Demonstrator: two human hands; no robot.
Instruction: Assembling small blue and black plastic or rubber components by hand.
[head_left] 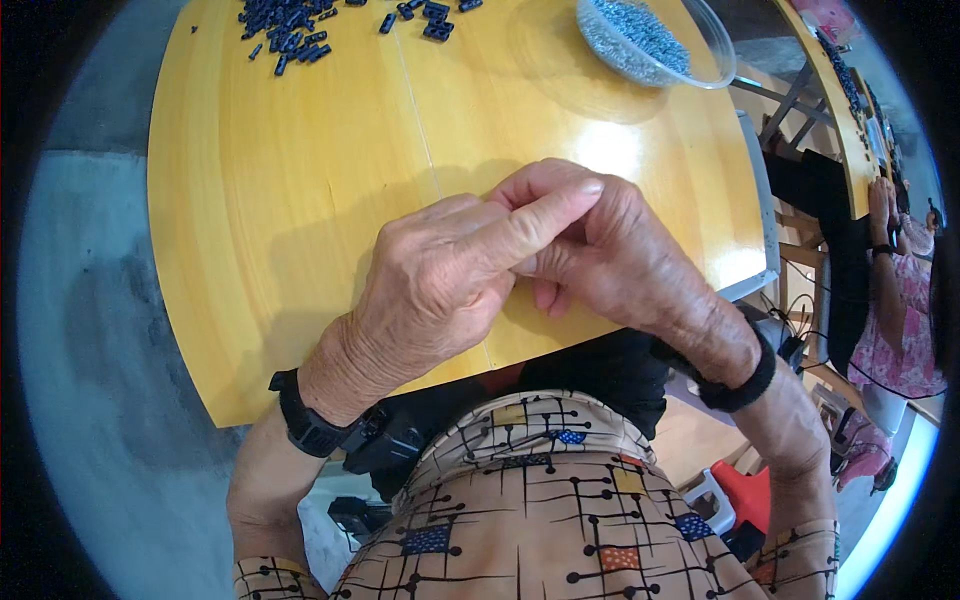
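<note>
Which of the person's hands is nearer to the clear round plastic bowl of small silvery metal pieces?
Right. The right hand is below the bowl in the picture; the left hand is farther off, below and to the left.

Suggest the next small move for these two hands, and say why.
Probably the left hand should ease slightly away from the right hand: their fingers overlap closely, hiding whatever may be between them. The small black plastic parts and the clear round bowl of small silvery metal pieces sit farther off, so reaching there seems less pressing.
</note>
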